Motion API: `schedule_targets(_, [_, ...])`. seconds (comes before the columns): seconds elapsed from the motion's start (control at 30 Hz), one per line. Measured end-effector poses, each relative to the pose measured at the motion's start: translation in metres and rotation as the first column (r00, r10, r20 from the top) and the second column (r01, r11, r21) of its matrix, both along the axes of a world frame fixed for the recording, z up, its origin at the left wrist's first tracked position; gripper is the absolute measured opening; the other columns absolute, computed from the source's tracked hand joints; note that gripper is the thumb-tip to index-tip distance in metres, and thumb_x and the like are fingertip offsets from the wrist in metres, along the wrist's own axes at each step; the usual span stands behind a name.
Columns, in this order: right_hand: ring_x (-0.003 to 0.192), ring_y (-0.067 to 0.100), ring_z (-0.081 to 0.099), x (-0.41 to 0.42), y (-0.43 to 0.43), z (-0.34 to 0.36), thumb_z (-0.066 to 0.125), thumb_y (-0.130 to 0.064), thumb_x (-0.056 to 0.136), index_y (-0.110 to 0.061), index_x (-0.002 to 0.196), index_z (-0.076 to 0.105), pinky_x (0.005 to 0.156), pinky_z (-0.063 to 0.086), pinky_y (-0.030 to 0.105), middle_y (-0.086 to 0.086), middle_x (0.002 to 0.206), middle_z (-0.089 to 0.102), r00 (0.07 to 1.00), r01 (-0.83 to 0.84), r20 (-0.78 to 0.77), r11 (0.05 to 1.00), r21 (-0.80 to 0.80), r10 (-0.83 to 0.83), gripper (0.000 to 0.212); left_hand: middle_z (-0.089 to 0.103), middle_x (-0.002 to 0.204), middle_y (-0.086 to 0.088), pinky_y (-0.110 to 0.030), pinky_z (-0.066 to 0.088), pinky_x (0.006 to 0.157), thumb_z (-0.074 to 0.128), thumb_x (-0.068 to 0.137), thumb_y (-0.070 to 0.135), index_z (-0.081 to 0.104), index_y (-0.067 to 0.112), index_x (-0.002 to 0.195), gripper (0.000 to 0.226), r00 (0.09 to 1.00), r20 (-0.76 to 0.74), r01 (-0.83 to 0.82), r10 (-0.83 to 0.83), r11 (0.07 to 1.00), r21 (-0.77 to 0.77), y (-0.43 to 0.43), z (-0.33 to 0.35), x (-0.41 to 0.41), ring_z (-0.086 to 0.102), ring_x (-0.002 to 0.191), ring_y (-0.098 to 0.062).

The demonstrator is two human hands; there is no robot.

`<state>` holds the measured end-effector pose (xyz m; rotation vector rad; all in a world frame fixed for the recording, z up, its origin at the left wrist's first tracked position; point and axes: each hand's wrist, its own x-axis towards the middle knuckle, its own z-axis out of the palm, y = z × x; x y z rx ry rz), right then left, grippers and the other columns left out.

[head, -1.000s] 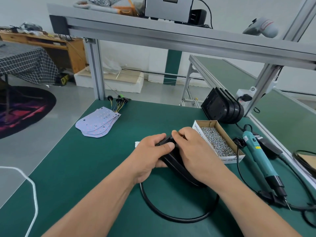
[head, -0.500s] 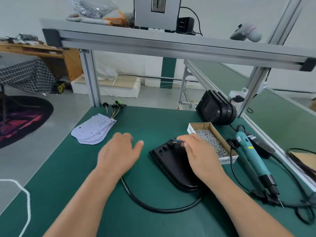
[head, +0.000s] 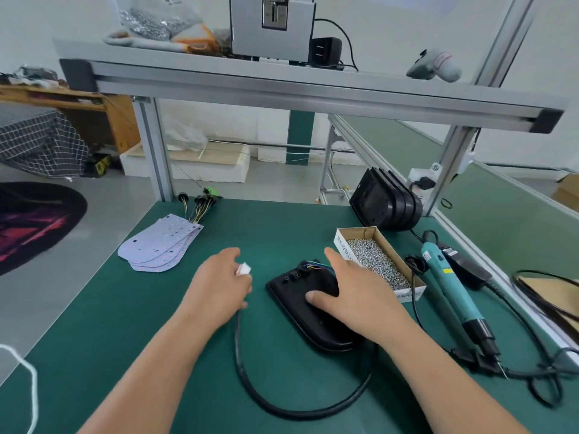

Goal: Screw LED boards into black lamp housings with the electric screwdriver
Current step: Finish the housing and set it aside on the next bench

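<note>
BENCH ASSEMBLY: A black lamp housing (head: 289,294) is being pinned to the green bench mat (head: 282,220) under the right hand (head: 354,296). Its fingers are being held straight and spread, palm down, with nothing gripped. A small white connector (head: 243,269) is being pinched in the curled fingertips of the left hand (head: 219,286), just left of the housing. A thick black cable (head: 238,346) is being trailed from beneath that hand in a loop along the near side and up towards the housing's near-right end.

The housing is lying at mid-bench, its long axis running from far left to near right. Its wired end, where thin coloured wires (head: 315,265) are emerging, is being pointed towards the far left. As far as can be judged, no board is being seated in it yet.

The stack of LED boards (head: 159,245) is lying at the far left. The box of screws (head: 376,261) is sitting just right of the housing, and the electric screwdriver (head: 451,292) is lying further right, untouched.

The step in hand is being read as preparation of the lead. For that to be done well, the housing is best being pressed flat and steady while the connector is being guided. The thin wires are not to be strained, and the cable loop is to be routed clear of where a board is to be laid.
</note>
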<state>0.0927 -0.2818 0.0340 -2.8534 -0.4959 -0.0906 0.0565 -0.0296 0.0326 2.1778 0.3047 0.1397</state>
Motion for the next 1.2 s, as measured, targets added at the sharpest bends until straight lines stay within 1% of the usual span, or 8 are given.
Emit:
schedule_targets(0.13, [0.119, 0.028, 0.06, 0.001, 0.001, 0.002, 0.059, -0.079, 0.085, -0.031, 0.158, 0.027, 0.087, 0.045, 0.041, 0.0, 0.127, 0.065, 0.999, 0.014, -0.037, 0.999, 0.034, -0.013, 0.093, 0.068, 0.104, -0.017, -0.026, 0.063, 0.063, 0.065, 0.104, 0.005, 0.065, 0.001, 0.112, 0.009, 0.994, 0.098, 0.055, 0.042, 0.59, -0.805, -0.017, 0.004, 0.005, 0.08, 0.087, -0.017])
schedule_targets(0.2, [0.125, 0.027, 0.058, 0.001, 0.002, 0.001, 0.063, -0.076, 0.085, -0.033, 0.159, 0.028, 0.091, 0.043, 0.04, 0.0, 0.136, 0.062, 0.998, 0.014, -0.069, 0.996, 0.094, -0.007, 0.092, 0.073, 0.094, -0.01, -0.025, 0.063, 0.069, 0.062, 0.106, 0.009, 0.06, 0.0, 0.11, 0.01, 0.993, 0.104, 0.082, 0.062, 0.287, -0.954, -0.022, 0.003, 0.006, 0.079, 0.103, -0.023])
schedule_targets(0.27, [0.132, 0.022, 0.055, -0.001, 0.004, -0.001, 0.066, -0.069, 0.088, -0.035, 0.161, 0.027, 0.096, 0.041, 0.036, -0.004, 0.144, 0.059, 0.993, 0.003, -0.114, 0.984, 0.181, 0.017, 0.089, 0.071, 0.09, -0.003, -0.027, 0.063, 0.079, 0.062, 0.106, 0.012, 0.06, 0.003, 0.109, 0.009, 0.987, 0.119, 0.099, 0.111, 0.171, -0.98, -0.029, -0.001, 0.008, 0.076, 0.111, -0.022])
schedule_targets(0.4, [0.133, 0.006, 0.054, -0.005, 0.011, 0.001, 0.053, -0.067, 0.093, -0.041, 0.162, 0.029, 0.111, 0.039, 0.031, -0.017, 0.148, 0.057, 0.973, -0.019, -0.209, 0.928, 0.372, 0.103, 0.077, 0.07, 0.088, 0.011, -0.019, 0.05, 0.079, 0.074, 0.1, 0.02, 0.071, 0.019, 0.11, 0.011, 0.953, 0.179, -0.002, 0.244, 0.596, -0.803, -0.038, -0.02, 0.011, 0.063, 0.08, -0.003])
schedule_targets(0.53, [0.151, 0.005, 0.036, -0.012, 0.012, 0.009, 0.046, -0.101, 0.068, -0.041, 0.167, 0.009, 0.12, 0.032, 0.029, -0.015, 0.169, 0.032, 0.913, -0.124, -0.315, 0.912, 0.39, 0.259, 0.121, 0.071, 0.091, 0.025, -0.007, 0.046, 0.071, 0.081, 0.093, 0.029, 0.066, 0.03, 0.099, 0.016, 0.898, 0.335, -0.092, 0.286, 0.866, -0.492, -0.038, -0.027, 0.014, 0.064, 0.081, 0.005])
schedule_targets(0.63, [0.156, 0.007, 0.024, -0.022, 0.025, 0.005, 0.049, -0.108, 0.054, -0.037, 0.166, -0.004, 0.11, 0.032, 0.026, -0.016, 0.174, 0.015, 0.923, -0.196, -0.284, 0.953, 0.231, 0.259, 0.143, 0.068, 0.088, 0.028, -0.006, 0.044, 0.068, 0.081, 0.094, 0.031, 0.063, 0.028, 0.096, 0.018, 0.902, 0.331, -0.098, 0.278, 0.877, -0.47, -0.041, -0.028, 0.015, 0.062, 0.077, 0.006])
schedule_targets(0.93, [0.137, 0.022, 0.053, -0.009, 0.043, -0.002, 0.049, -0.107, 0.058, -0.02, 0.165, 0.016, 0.104, 0.049, 0.042, -0.002, 0.153, 0.055, 0.986, -0.103, -0.115, 0.981, 0.167, 0.123, 0.142, 0.077, 0.094, 0.015, -0.015, 0.05, 0.077, 0.085, 0.089, 0.028, 0.078, 0.043, 0.093, 0.017, 0.948, 0.319, 0.134, 0.009, 0.896, -0.423, -0.043, -0.027, 0.013, 0.068, 0.087, 0.002])
schedule_targets(1.2, [0.098, 0.01, 0.066, 0.001, 0.036, -0.002, 0.053, -0.092, 0.071, -0.035, 0.126, 0.05, 0.085, 0.055, 0.038, -0.015, 0.103, 0.069, 0.986, -0.059, -0.129, 0.953, 0.296, 0.101, 0.079, 0.066, 0.119, 0.038, -0.022, 0.043, 0.099, 0.055, 0.09, 0.058, 0.072, 0.065, 0.112, 0.029, 0.925, 0.304, 0.294, -0.23, 0.938, -0.185, -0.043, -0.023, 0.011, 0.055, 0.121, 0.012])
